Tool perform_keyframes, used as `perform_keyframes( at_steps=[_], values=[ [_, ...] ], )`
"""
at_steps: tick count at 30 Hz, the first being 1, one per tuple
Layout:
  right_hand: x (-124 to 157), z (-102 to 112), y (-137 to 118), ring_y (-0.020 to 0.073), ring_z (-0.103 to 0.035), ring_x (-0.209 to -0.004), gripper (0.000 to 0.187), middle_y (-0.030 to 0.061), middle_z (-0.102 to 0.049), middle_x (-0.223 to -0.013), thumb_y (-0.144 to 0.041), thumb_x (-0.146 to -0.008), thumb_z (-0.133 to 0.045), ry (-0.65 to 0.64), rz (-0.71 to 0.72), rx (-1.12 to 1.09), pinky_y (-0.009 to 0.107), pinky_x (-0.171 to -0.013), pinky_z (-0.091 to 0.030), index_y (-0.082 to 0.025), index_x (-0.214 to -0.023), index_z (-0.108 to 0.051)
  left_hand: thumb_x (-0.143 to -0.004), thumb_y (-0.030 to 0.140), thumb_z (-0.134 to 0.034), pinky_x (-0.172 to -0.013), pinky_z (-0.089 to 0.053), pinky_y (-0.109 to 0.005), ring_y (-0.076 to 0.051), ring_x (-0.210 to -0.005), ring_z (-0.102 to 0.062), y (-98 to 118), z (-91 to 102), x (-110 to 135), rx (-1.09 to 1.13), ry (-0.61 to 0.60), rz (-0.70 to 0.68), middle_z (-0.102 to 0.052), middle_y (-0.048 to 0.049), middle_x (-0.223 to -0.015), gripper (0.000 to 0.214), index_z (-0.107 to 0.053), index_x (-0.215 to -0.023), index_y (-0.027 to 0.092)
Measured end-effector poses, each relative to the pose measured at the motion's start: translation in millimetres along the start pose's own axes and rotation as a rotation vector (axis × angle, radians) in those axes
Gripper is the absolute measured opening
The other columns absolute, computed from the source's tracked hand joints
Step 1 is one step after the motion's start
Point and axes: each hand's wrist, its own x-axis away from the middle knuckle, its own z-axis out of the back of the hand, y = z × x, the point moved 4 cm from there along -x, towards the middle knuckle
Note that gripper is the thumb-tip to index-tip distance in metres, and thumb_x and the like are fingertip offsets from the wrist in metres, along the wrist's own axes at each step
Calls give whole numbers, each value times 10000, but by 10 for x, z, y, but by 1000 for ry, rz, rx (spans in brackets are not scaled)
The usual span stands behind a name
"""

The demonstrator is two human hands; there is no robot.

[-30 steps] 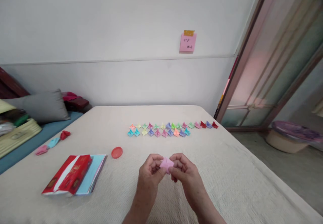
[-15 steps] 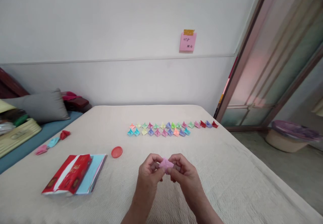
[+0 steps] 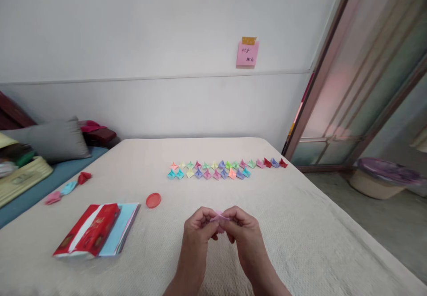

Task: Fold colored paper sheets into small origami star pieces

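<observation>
Head view, left hand (image 3: 196, 233) and right hand (image 3: 242, 228) pinching pink origami (image 3: 218, 216) above table (image 3: 156, 149), cloth (image 3: 307, 233) stretching to its right edge, origami rows (image 3: 207, 175) between hands and far edge, red packet (image 3: 95, 231) leftward.

The held paper (image 3: 219, 216) is pink; the disc (image 3: 153, 200) red; the packet (image 3: 102, 227) red, white-banded.

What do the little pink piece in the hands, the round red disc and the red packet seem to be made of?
Pink piece: probably thin, matte paper, judging by its flat, pointed corners.
Red disc: likely smooth plastic, from its even colour and neat rim.
Red packet: perhaps glossy plastic film, since its near edge looks clear and crinkled; coated paper is possible.
</observation>
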Motion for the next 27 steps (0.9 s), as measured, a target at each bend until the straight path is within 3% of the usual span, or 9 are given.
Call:
perform_keyframes(
  at_steps=[3, 10, 15, 20, 27],
  values=[
    [16, -2, -1, 74, -345, -457, 105, -55, -539, -458, -86, -660, -629, 16, 13, -6, 221, -451, -241, -169, -598, -643, -733, 92, -578, -552, -359, -239, -112, -580, -457, -44, 4, 20, 76, 59, -14, -555, 33, -564, 95, -614, -682, 163],
    [-5, -23, -40, 92, -459, -527, 227, -30, -572, -605, -45, -674, -593, -170, 66, -89, 239, -507, -321, -207, -681, -752, -680, 52, -595, -573, -364, -245, -120, -597, -471, -66, 62, 14, 154, 76, 4, -598, 18, -575, 118, -627, -646, 161],
    [-9, 17, -37, 99, -491, -510, 250, -28, -569, -605, -49, -651, -588, -121, 95, -35, 244, -492, -344, -231, -653, -758, -718, 56, -530, -593, -388, -261, -131, -616, -490, 9, 79, 22, 71, 51, -16, -611, 1, -602, 153, -642, -686, 155],
    [-13, 21, -35, 110, -506, -496, 236, -18, -584, -612, -71, -637, -582, -69, 128, 58, 250, -477, -365, -228, -647, -757, -736, 123, -593, -598, -398, -256, -132, -631, -497, 6, 92, -5, 21, 27, -4, -599, 9, -630, 53, -631, -732, 159],
    [-16, -9, -15, 110, -506, -523, 241, -22, -583, -586, -58, -660, -543, -114, 58, 45, 243, -514, -390, -196, -681, -740, -707, 42, -564, -584, -385, -227, -110, -620, -474, 9, 140, -29, 1, 36, -34, -565, 41, -636, 146, -579, -757, 178]
  ],
)
